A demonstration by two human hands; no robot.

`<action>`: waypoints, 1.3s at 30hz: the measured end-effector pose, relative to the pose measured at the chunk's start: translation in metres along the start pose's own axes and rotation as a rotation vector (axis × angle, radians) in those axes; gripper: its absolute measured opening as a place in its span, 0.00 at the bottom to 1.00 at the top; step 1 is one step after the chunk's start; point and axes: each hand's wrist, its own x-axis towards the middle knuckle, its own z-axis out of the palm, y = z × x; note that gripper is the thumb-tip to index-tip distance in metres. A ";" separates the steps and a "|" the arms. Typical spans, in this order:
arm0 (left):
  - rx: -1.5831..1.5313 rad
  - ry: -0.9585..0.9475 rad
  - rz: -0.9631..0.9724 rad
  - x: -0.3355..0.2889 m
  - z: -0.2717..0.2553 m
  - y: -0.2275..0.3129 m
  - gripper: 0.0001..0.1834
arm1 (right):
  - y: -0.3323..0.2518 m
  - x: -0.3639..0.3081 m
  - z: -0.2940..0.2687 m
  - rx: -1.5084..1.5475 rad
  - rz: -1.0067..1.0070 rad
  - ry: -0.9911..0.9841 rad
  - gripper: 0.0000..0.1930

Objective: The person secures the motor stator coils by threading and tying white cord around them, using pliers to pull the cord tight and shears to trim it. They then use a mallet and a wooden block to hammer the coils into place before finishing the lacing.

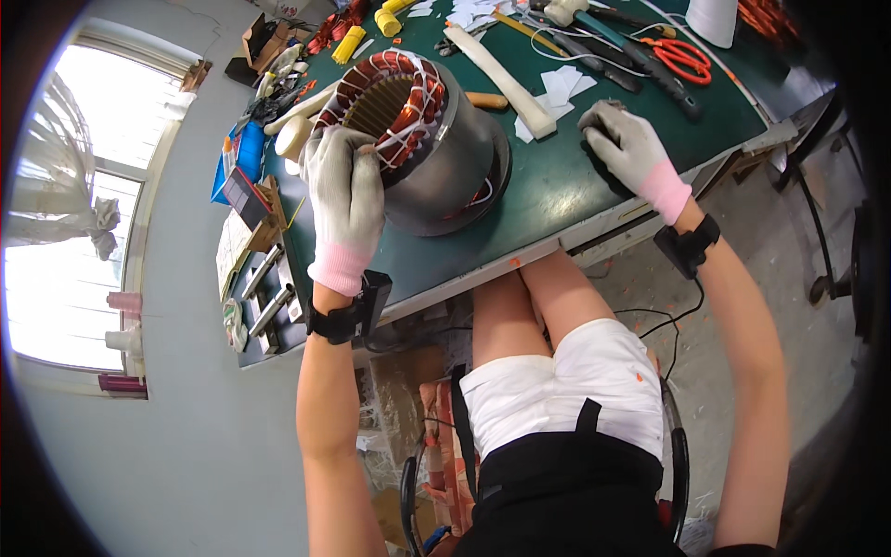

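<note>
A grey metal motor stator point(432, 176) stands on the green tabletop, copper windings point(413, 125) laced with white cord showing around its upper end. My left hand point(343, 181), in a white glove with a pink cuff, is closed at the near left edge of the windings. Its fingertips press on the laced rim. To the right of the stator, my right hand point(626, 144), gloved the same way, rests low over the table with its fingers curled. What those fingers hold, if anything, is hidden.
A pale flat wooden stick point(501, 82) lies beyond the stator beside white paper pieces point(561, 88). Red-handled scissors point(682, 60) and other hand tools lie at the far right. A mallet point(295, 137) and a blue bin point(243, 158) sit on the left.
</note>
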 end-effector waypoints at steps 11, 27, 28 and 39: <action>0.392 0.051 0.179 -0.011 0.005 0.004 0.16 | -0.012 -0.006 0.000 -0.073 0.025 0.003 0.05; -0.762 -0.069 -0.425 0.054 -0.006 -0.064 0.25 | 0.008 0.093 -0.014 -0.231 0.105 -0.340 0.09; -0.839 -0.066 -0.452 0.051 -0.003 -0.064 0.26 | 0.013 0.109 -0.008 -0.254 0.120 -0.357 0.10; -0.455 0.498 -0.308 0.016 0.034 -0.037 0.25 | 0.083 0.240 0.091 -0.705 -0.126 -0.521 0.23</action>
